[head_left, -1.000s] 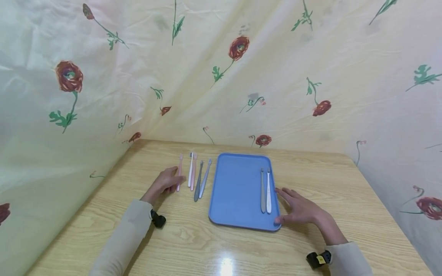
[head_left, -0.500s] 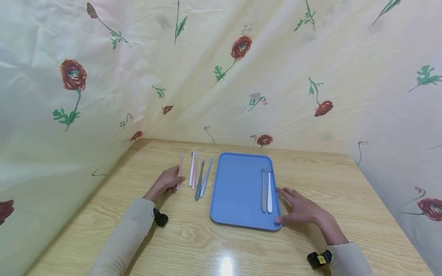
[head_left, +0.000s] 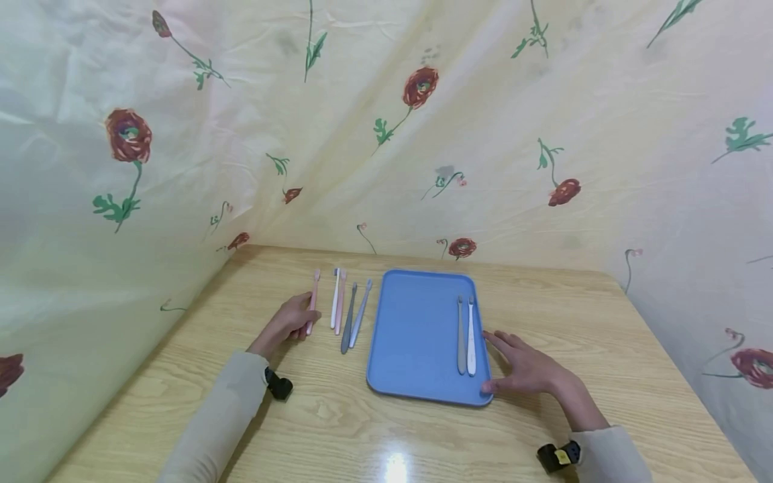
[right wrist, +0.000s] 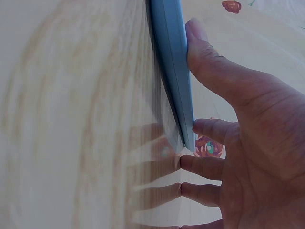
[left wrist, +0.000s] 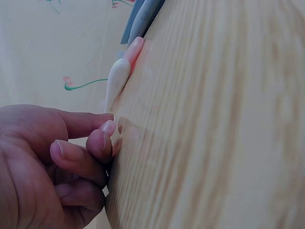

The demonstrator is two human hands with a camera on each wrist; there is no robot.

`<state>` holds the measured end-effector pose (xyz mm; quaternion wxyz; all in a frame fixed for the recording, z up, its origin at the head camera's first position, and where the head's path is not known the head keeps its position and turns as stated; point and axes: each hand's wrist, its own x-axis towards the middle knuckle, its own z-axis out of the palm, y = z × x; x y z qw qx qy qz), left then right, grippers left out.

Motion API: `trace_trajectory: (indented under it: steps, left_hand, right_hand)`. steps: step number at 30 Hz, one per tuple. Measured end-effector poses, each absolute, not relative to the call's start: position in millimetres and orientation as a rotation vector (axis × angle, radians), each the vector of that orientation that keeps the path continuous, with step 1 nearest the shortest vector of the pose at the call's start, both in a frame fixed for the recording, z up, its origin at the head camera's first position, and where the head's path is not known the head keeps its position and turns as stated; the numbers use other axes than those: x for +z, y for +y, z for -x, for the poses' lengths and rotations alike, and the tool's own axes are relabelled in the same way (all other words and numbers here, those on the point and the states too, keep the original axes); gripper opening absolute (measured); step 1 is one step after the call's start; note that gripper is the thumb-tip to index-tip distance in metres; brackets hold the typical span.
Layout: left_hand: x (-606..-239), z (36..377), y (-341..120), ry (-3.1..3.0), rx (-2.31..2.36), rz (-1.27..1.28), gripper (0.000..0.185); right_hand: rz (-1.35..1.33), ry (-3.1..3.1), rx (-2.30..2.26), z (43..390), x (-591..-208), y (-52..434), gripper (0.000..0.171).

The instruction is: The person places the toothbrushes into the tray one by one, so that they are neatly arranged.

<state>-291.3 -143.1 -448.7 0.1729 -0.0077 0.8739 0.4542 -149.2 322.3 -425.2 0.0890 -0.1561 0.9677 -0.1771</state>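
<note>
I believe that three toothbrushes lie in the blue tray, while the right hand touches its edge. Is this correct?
Not quite: the number is wrong. The head view shows two, a grey toothbrush and a white toothbrush, in the blue tray. The right hand does touch its edge.

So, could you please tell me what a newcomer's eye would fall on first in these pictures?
Probably the blue tray on the wooden table, with two toothbrushes lying along its right side and the right hand touching its right edge. Next might come the left hand, pinching a pink toothbrush left of four others. Behind everything, the red-flowered cloth stands out.
</note>
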Motion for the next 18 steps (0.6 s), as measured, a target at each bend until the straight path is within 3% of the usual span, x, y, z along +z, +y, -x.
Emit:
trace_trajectory:
  steps: [18]
  left_hand:
    - [-447.0, 292.5, -151.6, 2.372, 1.441, 0.068, 0.074]
  right_hand:
    - [0.462, 2.874, -0.542, 148.4, -422.3, 319.9, 0.11]
